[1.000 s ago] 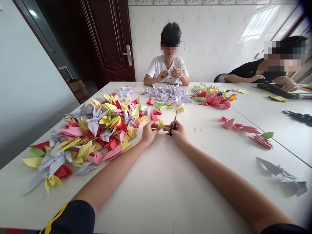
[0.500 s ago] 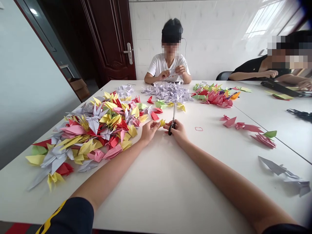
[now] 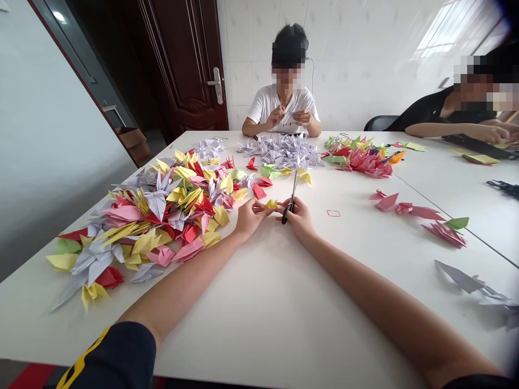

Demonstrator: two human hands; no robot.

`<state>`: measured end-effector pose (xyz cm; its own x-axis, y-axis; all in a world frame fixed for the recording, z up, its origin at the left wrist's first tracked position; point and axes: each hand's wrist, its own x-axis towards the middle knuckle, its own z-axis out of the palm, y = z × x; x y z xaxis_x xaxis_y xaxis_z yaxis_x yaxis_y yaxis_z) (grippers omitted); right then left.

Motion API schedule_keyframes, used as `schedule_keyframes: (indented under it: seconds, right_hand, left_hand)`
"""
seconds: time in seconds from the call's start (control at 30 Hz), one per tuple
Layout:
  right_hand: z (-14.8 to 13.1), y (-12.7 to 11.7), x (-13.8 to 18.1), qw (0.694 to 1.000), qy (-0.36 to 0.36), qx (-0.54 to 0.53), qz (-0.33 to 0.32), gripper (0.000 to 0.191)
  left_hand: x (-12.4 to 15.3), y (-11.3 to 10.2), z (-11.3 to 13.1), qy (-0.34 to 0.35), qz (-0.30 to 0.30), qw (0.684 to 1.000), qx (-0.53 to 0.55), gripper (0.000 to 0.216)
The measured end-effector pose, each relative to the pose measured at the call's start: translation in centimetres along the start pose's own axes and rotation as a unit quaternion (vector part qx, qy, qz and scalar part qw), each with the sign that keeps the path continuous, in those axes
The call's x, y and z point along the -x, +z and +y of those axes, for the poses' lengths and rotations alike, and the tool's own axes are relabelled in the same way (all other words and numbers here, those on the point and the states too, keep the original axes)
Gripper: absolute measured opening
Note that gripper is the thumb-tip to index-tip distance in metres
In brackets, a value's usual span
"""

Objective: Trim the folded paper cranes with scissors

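Note:
Between my two hands is a small yellow folded-paper piece point(image 3: 271, 204), pinched by the fingers of my left hand point(image 3: 252, 214). My right hand point(image 3: 299, 215) is closed round the dark handles of a pair of scissors point(image 3: 288, 209), whose blades point up and away from me. The fingertips of my right hand also reach to the yellow piece's right side; whether they grip it, I cannot tell. Close by on the left spreads a big heap of folded paper cranes point(image 3: 162, 208) in yellow, red, pink and pale lilac.
Further back lie a pile of pale lilac cranes point(image 3: 284, 151) and a mostly pink pile point(image 3: 368, 162). Loose pink cranes point(image 3: 417, 210) and grey ones point(image 3: 466, 281) rest at right. Across the white table point(image 3: 251, 319), one person point(image 3: 284, 111) handles paper; another person point(image 3: 438, 121) leans at far right.
My hands stay close together on the yellow piece, with the scissors still in the right. The person at right has drawn both hands together. The view has shifted slightly.

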<state>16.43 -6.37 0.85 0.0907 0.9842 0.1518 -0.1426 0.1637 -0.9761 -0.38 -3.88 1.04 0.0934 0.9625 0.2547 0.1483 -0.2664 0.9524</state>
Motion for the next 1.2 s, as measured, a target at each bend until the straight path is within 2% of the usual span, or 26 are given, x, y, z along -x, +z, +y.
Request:
schedule_keyframes:
  seconds: [0.23, 0.43, 0.57, 0.73, 0.93, 1.03, 1.2]
  right_hand:
    - [0.1, 0.0, 0.0, 1.000, -0.014, 0.002, -0.009, 0.040]
    - [0.2, -0.1, 0.0, 1.000, -0.015, 0.008, -0.007, 0.037]
    - [0.7, -0.2, -0.1, 0.999, -0.032, 0.020, -0.013, 0.034]
    - [0.9, 0.0, 0.1, 0.996, -0.057, 0.064, 0.010, 0.027]
    - [1.1, -0.1, 0.0, 0.997, -0.056, 0.041, 0.021, 0.026]
    - [1.2, -0.3, -0.1, 0.997, -0.062, 0.031, 0.026, 0.024]
    - [1.0, -0.5, -0.2, 0.998, -0.056, 0.014, 0.030, 0.022]
  left_hand:
    - [0.7, 0.3, 1.0, 0.010, -0.050, 0.998, 0.023, 0.055]
    - [1.1, 0.3, 1.6, 0.010, -0.098, 0.995, 0.024, 0.040]
    - [0.9, 0.2, 1.6, -0.002, -0.082, 0.997, 0.011, 0.041]
    - [0.9, 0.4, 1.3, 0.028, -0.074, 0.997, -0.011, 0.033]
    - [0.7, 0.1, 0.5, 0.034, -0.037, 0.999, 0.011, 0.025]
    - [0.4, 0.1, 0.2, 0.012, -0.027, 0.999, 0.029, 0.024]
    - [0.0, 0.1, 0.2, -0.059, -0.075, 0.988, 0.125, 0.035]
